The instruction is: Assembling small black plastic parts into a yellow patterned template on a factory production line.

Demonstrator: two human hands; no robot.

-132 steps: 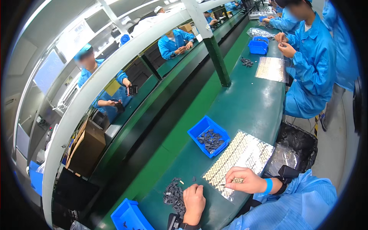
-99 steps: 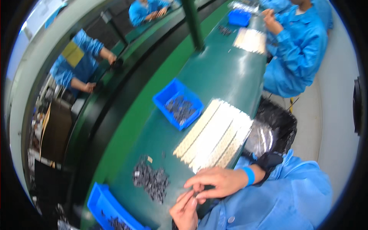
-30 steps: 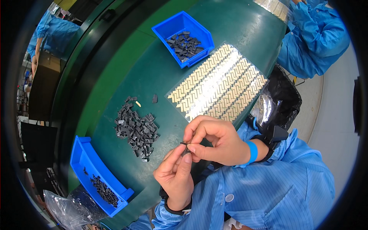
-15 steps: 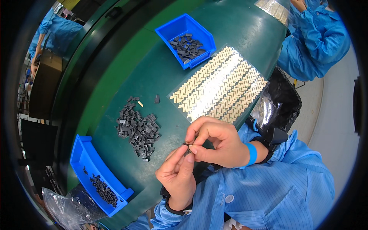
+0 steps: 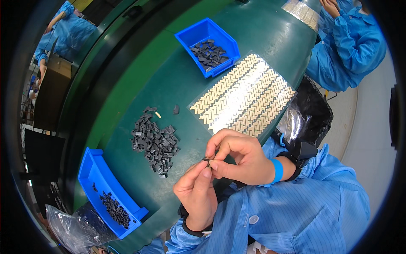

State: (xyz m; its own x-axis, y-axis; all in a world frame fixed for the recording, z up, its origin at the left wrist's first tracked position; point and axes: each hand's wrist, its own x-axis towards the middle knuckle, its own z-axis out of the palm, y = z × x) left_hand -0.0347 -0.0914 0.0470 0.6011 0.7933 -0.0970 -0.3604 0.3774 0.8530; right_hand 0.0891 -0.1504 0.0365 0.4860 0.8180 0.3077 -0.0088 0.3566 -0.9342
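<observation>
My left hand (image 5: 198,194) and my right hand (image 5: 241,157) meet fingertip to fingertip near the table's front edge. Between them they pinch a small black part (image 5: 206,160), mostly covered by the fingers. Left of the hands lies a pile of small black block-like parts (image 5: 157,148). A single black part (image 5: 176,109) and a thin cream strip (image 5: 158,114) lie just beyond the pile. Beyond my right hand is a clear sheet (image 5: 245,97) covered with rows of cream-coloured strips in a zigzag pattern.
A blue bin (image 5: 229,42) with black parts stands at the far side. Another blue bin (image 5: 90,167) with smaller black bits stands at left, near a clear plastic bag (image 5: 69,226). A black-lined bin (image 5: 315,110) sits beside the table. One person (image 5: 351,46) sits at far right.
Both hands keep their pinch on the small black part, with the left thumb shifted slightly. The view has moved a little. At the far left, another person's arm has changed position.
</observation>
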